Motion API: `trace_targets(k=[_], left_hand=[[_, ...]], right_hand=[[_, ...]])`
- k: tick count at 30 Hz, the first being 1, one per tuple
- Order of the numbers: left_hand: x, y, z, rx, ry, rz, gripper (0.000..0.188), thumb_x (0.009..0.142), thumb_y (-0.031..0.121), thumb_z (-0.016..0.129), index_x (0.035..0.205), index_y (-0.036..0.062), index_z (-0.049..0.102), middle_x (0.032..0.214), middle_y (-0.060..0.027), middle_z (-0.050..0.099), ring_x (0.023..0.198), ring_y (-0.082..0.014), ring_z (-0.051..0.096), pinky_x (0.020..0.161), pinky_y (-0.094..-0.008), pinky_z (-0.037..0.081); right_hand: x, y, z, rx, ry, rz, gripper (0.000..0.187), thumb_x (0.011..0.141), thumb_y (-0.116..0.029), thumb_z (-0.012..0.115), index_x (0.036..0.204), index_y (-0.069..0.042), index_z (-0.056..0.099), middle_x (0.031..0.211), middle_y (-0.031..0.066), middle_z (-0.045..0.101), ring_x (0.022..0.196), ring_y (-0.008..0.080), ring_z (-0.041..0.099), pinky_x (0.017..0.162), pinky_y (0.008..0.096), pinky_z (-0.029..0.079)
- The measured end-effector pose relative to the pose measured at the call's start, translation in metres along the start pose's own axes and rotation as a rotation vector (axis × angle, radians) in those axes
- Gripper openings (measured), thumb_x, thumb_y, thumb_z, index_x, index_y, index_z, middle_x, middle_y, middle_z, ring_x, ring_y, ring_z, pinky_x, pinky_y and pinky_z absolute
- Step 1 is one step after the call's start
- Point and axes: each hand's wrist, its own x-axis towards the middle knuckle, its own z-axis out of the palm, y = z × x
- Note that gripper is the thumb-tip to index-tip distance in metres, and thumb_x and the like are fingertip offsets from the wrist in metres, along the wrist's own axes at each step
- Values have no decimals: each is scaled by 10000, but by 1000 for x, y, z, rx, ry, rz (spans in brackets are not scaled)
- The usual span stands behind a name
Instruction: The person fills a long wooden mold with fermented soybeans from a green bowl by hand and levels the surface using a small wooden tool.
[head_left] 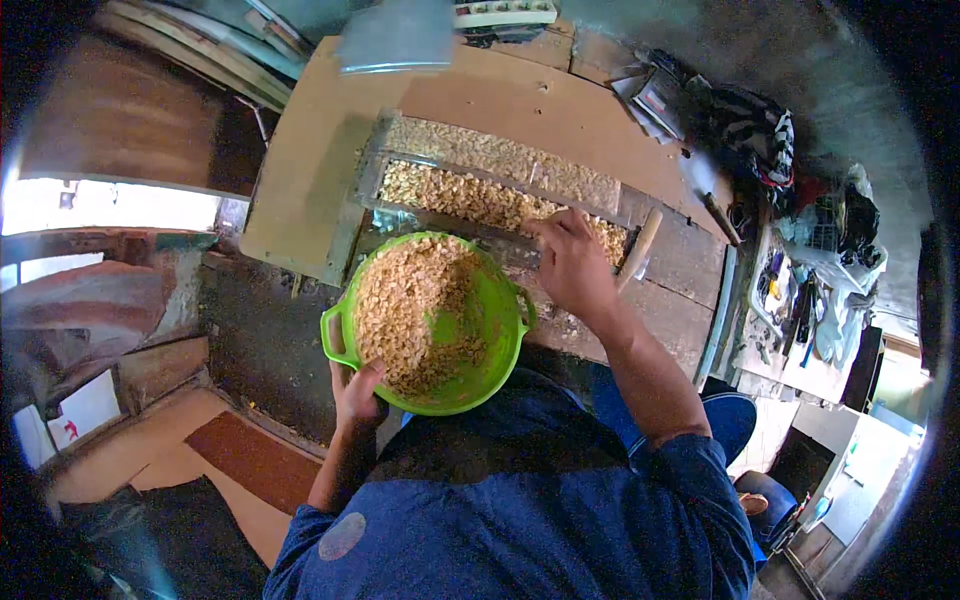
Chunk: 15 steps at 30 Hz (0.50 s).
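A bright green plastic basin (500, 350) with two side handles rests against my front, tilted. Loose pale tan crumbly pieces (415, 300), like chopped nuts or flakes, fill its left side. My left hand (358, 393) grips the basin's near-left rim, thumb inside, other fingers hidden below. My right hand (575, 262) reaches over a long narrow trough (375, 180) on the table. Its bent fingers are drawn together at the same kind of pieces (455, 195) lying in the trough; whether any are between them is hidden.
Behind the trough lies a second strip of pieces (470, 145) under something clear. A wooden stick (640, 243) lies at the trough's right end. Brown board (310, 180) covers part of the table. A plastic bag (397, 38) and power strip (505, 13) are at the back; a cluttered tray (765, 285) stands right.
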Motion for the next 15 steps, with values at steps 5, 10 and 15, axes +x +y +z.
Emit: trace_targets(k=[5,10,15], left_hand=[[0,5,-4,65,1,-7,930,706,85,716,1512,92,254,1434,-135,453,1268,-297,510,1038,-437,452],[-1,7,-19,147,-41,16,922,706,160,703,1506,67,253,1452,-139,426,1306,-298,469,1072,-445,410],[-12,29,-6,187,-34,29,966,690,222,726,1505,52,236,1456,-155,413,1333,-305,435,1107,-455,364]], right_hand=[[-17,-58,22,198,-128,-235,394,825,-82,616,1219,-96,611,1096,178,614,1126,348,572,943,455,508],[-22,-102,63,-11,-501,-234,375,829,-120,594,1202,-73,594,1171,206,582,1043,372,615,881,446,545],[-13,-111,61,380,-673,-159,390,899,-189,540,1276,-93,571,1214,255,561,1009,430,635,879,497,535]])
